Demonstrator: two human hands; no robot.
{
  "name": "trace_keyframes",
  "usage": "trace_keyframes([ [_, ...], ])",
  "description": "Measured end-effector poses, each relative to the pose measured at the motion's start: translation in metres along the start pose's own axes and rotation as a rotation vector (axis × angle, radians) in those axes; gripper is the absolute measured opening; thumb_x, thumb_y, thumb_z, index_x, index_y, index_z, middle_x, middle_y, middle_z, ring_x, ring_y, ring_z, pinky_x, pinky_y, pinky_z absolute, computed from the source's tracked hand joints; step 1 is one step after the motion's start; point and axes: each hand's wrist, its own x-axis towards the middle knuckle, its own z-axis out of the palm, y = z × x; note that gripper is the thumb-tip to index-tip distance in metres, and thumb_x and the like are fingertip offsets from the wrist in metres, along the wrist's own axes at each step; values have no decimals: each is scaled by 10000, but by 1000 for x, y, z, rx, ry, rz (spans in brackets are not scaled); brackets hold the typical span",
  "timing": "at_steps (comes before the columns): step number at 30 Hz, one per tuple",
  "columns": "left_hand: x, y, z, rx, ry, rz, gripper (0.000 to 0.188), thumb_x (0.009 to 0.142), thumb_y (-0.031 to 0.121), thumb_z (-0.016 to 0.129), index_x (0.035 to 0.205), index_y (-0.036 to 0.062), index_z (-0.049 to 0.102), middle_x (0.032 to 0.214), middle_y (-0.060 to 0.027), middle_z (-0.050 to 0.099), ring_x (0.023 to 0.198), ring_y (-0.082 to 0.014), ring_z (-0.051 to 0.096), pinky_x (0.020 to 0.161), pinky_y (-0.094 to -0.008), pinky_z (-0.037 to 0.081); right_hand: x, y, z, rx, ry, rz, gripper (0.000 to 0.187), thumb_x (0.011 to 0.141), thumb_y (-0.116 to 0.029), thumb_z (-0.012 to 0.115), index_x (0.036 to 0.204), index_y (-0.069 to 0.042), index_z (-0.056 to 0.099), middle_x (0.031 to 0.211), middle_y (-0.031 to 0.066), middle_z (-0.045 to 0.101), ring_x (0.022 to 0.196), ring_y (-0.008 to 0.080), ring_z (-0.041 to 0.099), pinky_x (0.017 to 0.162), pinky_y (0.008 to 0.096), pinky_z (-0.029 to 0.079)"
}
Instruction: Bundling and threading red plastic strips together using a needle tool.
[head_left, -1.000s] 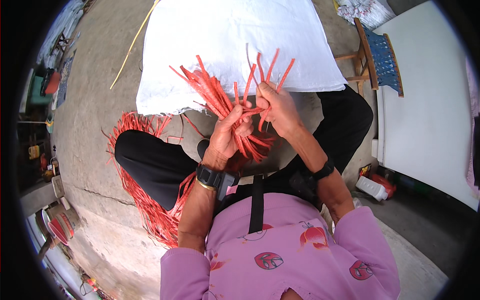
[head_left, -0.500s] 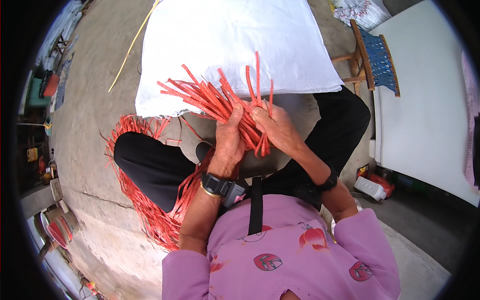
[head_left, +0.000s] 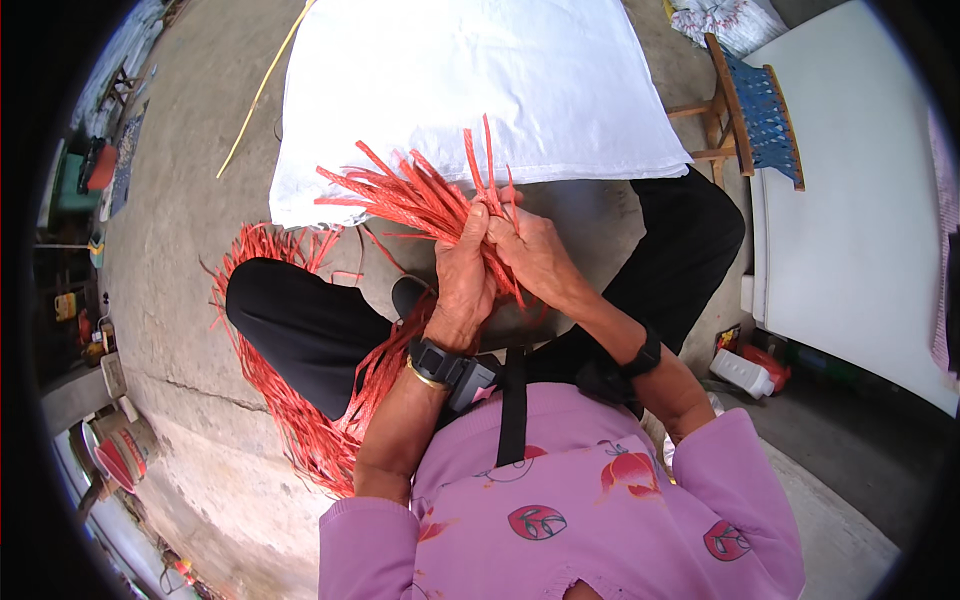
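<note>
Head view, left fingers (head_left: 473, 228) gripping red strips (head_left: 415, 190), right fingers (head_left: 507, 238) likewise

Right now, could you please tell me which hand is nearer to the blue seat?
Right. In the picture, the right hand is left of and below the blue seat; the left hand is farther left.

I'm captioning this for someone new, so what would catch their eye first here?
First, the bundle of red strips gripped between the left hand and right hand, just above the picture's middle. Beyond it spreads a white cloth; a larger red heap lies beside the left leg.
</note>
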Motion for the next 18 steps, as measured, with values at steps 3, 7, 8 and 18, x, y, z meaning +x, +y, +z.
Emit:
trace_keyframes([
  [3,2,3,-7,-10,33,-117,350,956,247,427,1168,-26,483,1146,-175,565,1096,-260,527,939,-373,442,-3,-4,-4,-9,-67,8,323,898,-260,458,879,53,538,714,147,537,677,275,510,624,364,430],
  [7,2,5,-7,-135,6,-152,318,952,223,439,1124,-32,521,1110,-187,585,1035,-261,565,883,-370,481,-3,1,-12,63,-234,65,361,914,-306,467,785,27,520,657,11,467,636,104,432,586,290,394],
  [8,2,5,-6,-97,10,-158,320,957,218,430,1119,-38,534,1088,-188,595,967,-241,601,836,-360,511,-3,3,-14,64,-233,69,361,914,-306,467,785,27,520,657,11,467,636,104,432,586,290,394],
  [18,-5,17,1,88,-71,-140,313,930,224,496,1108,-27,552,1122,-179,581,884,-227,627,709,-341,564,10,0,-32,262,-530,339,363,907,-394,498,768,-61,531,579,-39,385,484,49,341,423,223,259],
])
